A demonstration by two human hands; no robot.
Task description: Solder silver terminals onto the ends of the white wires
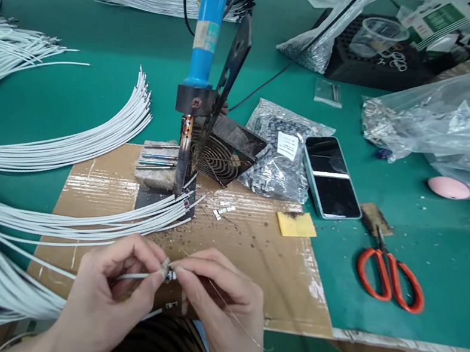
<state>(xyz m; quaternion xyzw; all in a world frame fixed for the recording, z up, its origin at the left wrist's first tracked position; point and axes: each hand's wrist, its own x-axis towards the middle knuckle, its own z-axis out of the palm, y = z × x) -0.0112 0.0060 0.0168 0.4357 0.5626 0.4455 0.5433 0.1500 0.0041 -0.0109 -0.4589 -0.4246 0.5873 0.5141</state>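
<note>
My left hand [117, 289] pinches a white cable [133, 275] close to its end, thumb against forefinger. A small metal connector [171, 275] sits at that end, between the fingertips of both hands. My right hand [218, 294] is closed in a pinch at the connector, its fingertips partly covering it. A thin wire [233, 314], which looks like solder, runs across the right fingers. Just beyond the hands, a blue-handled soldering iron [209, 26] is held upright, tip down. Below its tip lie the ends of several white cables [154, 219].
Cardboard [266, 279] covers the green table [270, 79] here. Bundled white cables [38, 159] fill the left. A small fan [220, 155] stands behind the iron. To the right are a bag of parts [285, 148], a phone [332, 178], a yellow sponge [297, 224] and orange-handled scissors [392, 279].
</note>
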